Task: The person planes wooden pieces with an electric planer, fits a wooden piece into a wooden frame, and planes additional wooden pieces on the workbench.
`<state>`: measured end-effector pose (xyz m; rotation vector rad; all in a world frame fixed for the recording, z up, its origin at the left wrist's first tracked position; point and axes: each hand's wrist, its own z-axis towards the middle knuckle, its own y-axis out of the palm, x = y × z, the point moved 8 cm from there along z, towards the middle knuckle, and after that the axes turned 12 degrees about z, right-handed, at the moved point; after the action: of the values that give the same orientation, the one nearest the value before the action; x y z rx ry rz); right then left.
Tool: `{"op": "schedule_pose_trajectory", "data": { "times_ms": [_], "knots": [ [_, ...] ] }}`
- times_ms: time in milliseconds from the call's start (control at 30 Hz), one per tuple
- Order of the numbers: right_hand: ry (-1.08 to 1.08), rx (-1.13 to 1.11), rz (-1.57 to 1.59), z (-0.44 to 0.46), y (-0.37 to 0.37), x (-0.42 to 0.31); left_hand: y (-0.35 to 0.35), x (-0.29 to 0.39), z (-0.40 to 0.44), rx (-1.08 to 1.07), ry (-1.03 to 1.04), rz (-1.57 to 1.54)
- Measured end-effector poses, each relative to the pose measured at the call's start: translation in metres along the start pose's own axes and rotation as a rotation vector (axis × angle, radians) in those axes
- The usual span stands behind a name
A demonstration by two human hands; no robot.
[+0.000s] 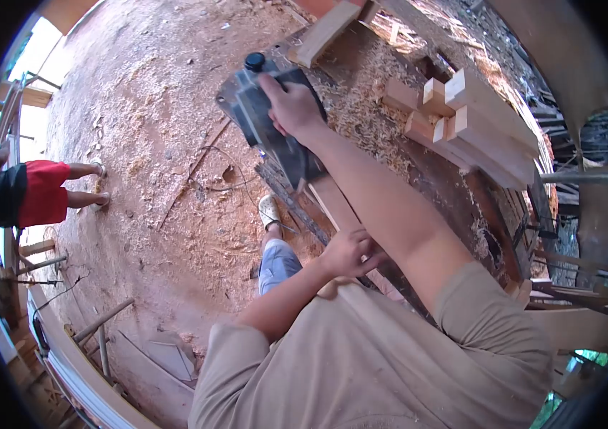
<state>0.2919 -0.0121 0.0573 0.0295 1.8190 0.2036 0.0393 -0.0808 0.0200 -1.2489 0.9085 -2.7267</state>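
A dark power planer (268,118) with a black round knob stands at the far end of a pale wooden strip (332,202). My right hand (295,107) is wrapped round the planer's top handle, thumb along it. Close to my body, my left hand (352,253) has its fingers curled over the near end of the strip; their tips are partly hidden. The strip lies on a dark workbench (418,161) scattered with shavings, and my right forearm covers part of it.
Squared timbers with notched ends (490,136) are stacked at the right. A wood block (329,32) lies at the bench's far end. A person in red shorts (45,193) stands at the left on the shavings-covered ground. A cable (229,187) trails beside the bench.
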Motion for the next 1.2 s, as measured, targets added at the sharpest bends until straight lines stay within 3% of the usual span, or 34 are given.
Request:
{"op": "schedule_pose_trajectory", "data": {
  "times_ms": [100, 133, 167, 200, 233, 300, 400, 533, 567, 600, 667, 733, 800, 867, 1000, 1067, 1133, 1200],
  "knots": [
    [0.045, -0.06, 0.058, -0.078, -0.03, -0.007, -0.094, 0.007, -0.037, 0.322, -0.1, 0.071],
    [0.07, -0.047, 0.101, -0.108, -0.045, -0.003, -0.126, 0.001, -0.061, 0.518, -0.121, 0.21],
    [0.066, -0.065, 0.049, -0.139, -0.061, -0.004, -0.155, -0.012, -0.084, 0.523, -0.337, 0.376],
    [0.094, -0.064, -0.019, -0.167, -0.082, 0.004, -0.181, -0.033, -0.112, 0.606, -0.609, 0.328],
    [0.176, -0.014, -0.078, -0.199, -0.1, 0.005, -0.213, -0.036, -0.118, 0.671, -0.639, 0.378],
    [0.293, 0.035, -0.181, -0.256, -0.142, 0.008, -0.246, -0.07, -0.155, 0.774, -0.997, 0.158],
    [0.34, 0.099, -0.237, -0.338, -0.208, 0.013, -0.263, -0.075, -0.14, 0.808, -1.07, 0.268],
    [0.368, 0.344, -0.196, -0.424, -0.265, 0.015, -0.155, -0.175, -0.108, 0.649, -0.879, 0.07],
    [0.395, 0.433, -0.183, -0.442, -0.275, 0.018, -0.132, -0.132, -0.063, 0.398, -1.101, -0.095],
    [0.368, 0.439, -0.179, -0.452, -0.276, 0.019, -0.085, -0.149, -0.053, 0.128, -1.191, -0.199],
    [0.441, 0.679, -0.143, -0.483, -0.294, 0.028, -0.028, -0.148, -0.031, -0.019, -1.265, 0.025],
    [0.436, 0.703, -0.121, -0.5, -0.306, 0.048, -0.017, -0.098, -0.013, 0.155, -1.182, 0.594],
    [0.429, 0.785, -0.119, -0.515, -0.313, 0.057, -0.015, -0.093, -0.018, 0.172, -1.206, 0.505],
    [0.422, 0.766, -0.118, -0.524, -0.324, 0.069, -0.002, -0.118, -0.037, 0.367, -1.083, 0.073],
    [0.43, 0.751, -0.076, -0.525, -0.32, 0.07, 0.007, -0.127, -0.063, 0.331, -0.958, 0.201],
    [0.441, 0.745, -0.083, -0.521, -0.318, 0.068, 0.015, -0.123, -0.064, 0.427, -0.941, 0.193],
    [0.449, 0.735, -0.093, -0.518, -0.316, 0.069, 0.018, -0.119, -0.064, 0.209, -1.084, 0.216],
    [0.465, 0.725, -0.113, -0.512, -0.315, 0.073, 0.015, -0.116, -0.07, 0.26, -1.026, 0.203]
  ]
}}
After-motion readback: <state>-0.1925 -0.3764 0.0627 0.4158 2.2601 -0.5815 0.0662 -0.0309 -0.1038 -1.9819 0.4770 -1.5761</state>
